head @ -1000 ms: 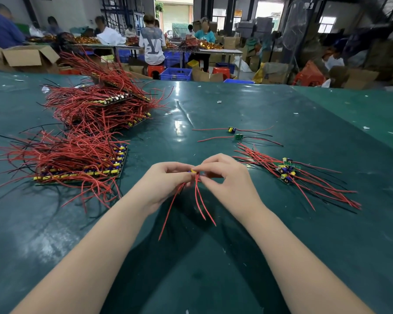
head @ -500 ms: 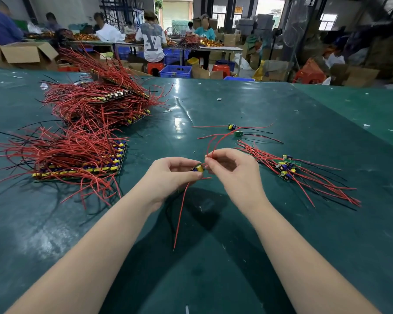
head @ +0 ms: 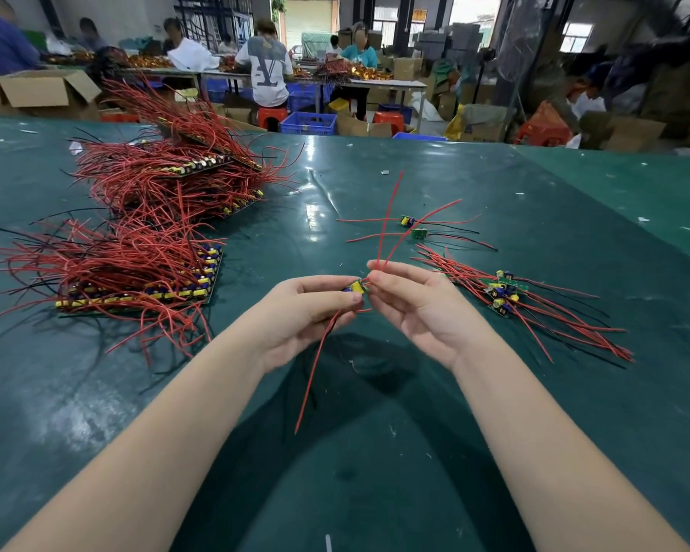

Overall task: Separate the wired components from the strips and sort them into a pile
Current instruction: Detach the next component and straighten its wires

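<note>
- You've got a decent patch of bare dark green table mat (head: 375, 452) right in front of you and between your forearms, and the far edge of the table sits well past the piles, with the blue plastic crates (head: 309, 123) and red stools beyond it.
- Your left side is crowded: the near stack of strip boards with red wires and yellow-and-blue parts (head: 136, 280) lies flat, and a second, taller heap of red-wired strips (head: 176, 181) sits behind it, wires sticking out every way.
- On your right, the pile of separated small green boards with red and black wires (head: 502, 292) is just beside your right hand, its wires fanning toward the near right.
- Two loose little wired boards (head: 413, 227) lie further out, wires running roughly left-right across the table.
- Your left hand (head: 307, 312) pinches the small board with the yellow part (head: 355, 286) between thumb and fingertips, held above the mat in the middle.
- Your right hand (head: 419, 308) pinches red wires right at that board, fingers curled — the two hands are almost touching.
- From the pinch, two red wires (head: 387, 225) shoot up and away from you, and one long red wire (head: 315, 364) hangs down toward you, so the long axis runs near-far.
- The board itself is mostly covered by your fingertips — can't tell whether it's one piece or two.
- The people at the far tables are blurry and small.
</note>
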